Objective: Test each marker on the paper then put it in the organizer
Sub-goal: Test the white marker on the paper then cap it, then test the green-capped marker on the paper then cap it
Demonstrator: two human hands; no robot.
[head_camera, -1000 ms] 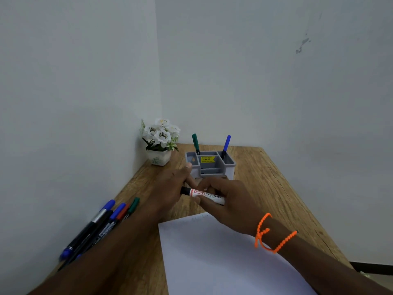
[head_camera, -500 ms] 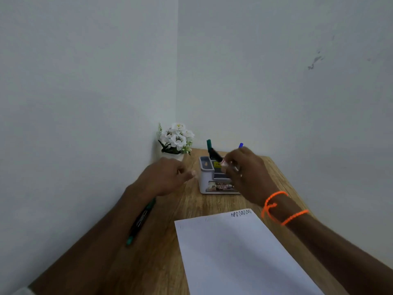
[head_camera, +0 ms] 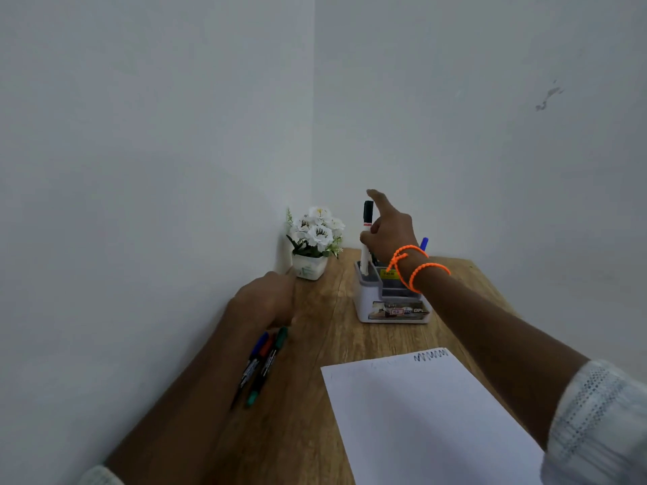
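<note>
Hands (head_camera: 388, 232) over wooden desk (head_camera: 308, 432), seemingly corner of white walls (head_camera: 210, 117).

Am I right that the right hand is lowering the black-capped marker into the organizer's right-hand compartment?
Not quite: the head view shows the right hand lowering the black-capped marker into the left-hand compartment of the organizer, on the flower pot's side.

The black-capped white marker (head_camera: 366, 236) stood upright in the rear-left compartment of the grey-and-white organizer (head_camera: 392, 302). A blue marker (head_camera: 424, 244) stood in the organizer's rear right. The white paper (head_camera: 427, 414) lay flat nearer, with a scribble (head_camera: 430, 355) at its far edge. Loose markers (head_camera: 262, 362) lay left of the paper.
</note>
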